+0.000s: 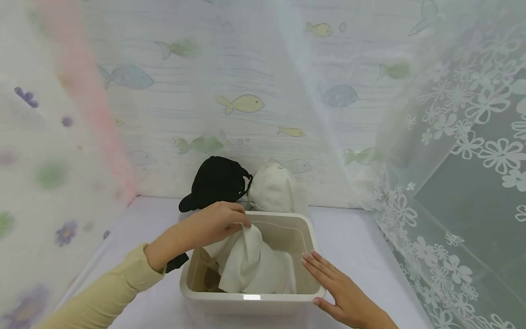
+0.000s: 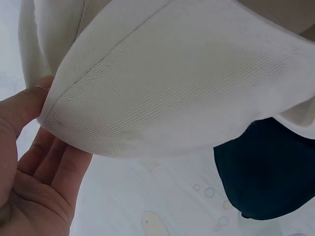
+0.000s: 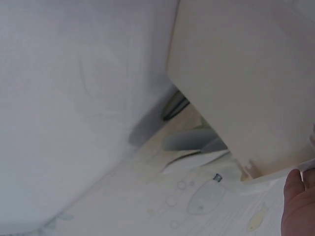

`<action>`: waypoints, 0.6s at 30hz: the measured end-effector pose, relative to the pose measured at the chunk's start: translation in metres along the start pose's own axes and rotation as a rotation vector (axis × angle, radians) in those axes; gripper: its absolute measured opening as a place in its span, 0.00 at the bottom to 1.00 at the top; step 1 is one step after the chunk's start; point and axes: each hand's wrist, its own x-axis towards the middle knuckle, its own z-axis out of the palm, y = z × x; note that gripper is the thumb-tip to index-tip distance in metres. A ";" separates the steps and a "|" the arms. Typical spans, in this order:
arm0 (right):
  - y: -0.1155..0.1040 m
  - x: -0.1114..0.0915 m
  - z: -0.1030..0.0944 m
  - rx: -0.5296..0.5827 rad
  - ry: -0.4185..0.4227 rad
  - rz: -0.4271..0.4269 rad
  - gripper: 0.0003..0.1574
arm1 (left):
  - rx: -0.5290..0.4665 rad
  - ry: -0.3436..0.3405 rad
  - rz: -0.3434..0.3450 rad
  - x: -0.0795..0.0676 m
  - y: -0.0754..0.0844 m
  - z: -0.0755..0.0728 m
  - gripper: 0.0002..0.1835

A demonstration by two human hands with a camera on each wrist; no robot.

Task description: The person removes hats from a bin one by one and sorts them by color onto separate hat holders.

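Note:
In the head view a white plastic bin (image 1: 256,298) stands on the table. My left hand (image 1: 218,224) is over its left part, pinching the edge of a white cloth cap (image 1: 246,269) that hangs inside the bin. The left wrist view shows thumb and fingers of the left hand (image 2: 44,167) on the edge of the cap's twill fabric (image 2: 162,88). Fingers straight, my right hand (image 1: 343,290) rests at the bin's right rim. Its fingertips also touch the rim in the right wrist view. A tan item (image 1: 207,258) in the bin is mostly hidden.
Behind the bin sit a black cap (image 1: 218,180) and a white cap (image 1: 272,188). A black item (image 1: 177,262) lies left of the bin, partly hidden by my left forearm. A fish-patterned curtain (image 1: 246,68) hangs at the table's back edge.

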 end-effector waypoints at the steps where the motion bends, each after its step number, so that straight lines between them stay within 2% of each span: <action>1: 0.000 0.000 0.000 -0.002 0.001 0.001 0.42 | -0.001 0.003 -0.003 0.001 0.001 -0.002 0.12; 7: 0.000 0.000 0.001 -0.004 0.005 0.007 0.42 | -0.008 0.027 -0.016 0.006 0.004 -0.010 0.11; 18: -0.002 0.001 -0.001 0.026 -0.001 0.002 0.42 | 0.007 0.122 0.032 0.024 0.004 -0.026 0.11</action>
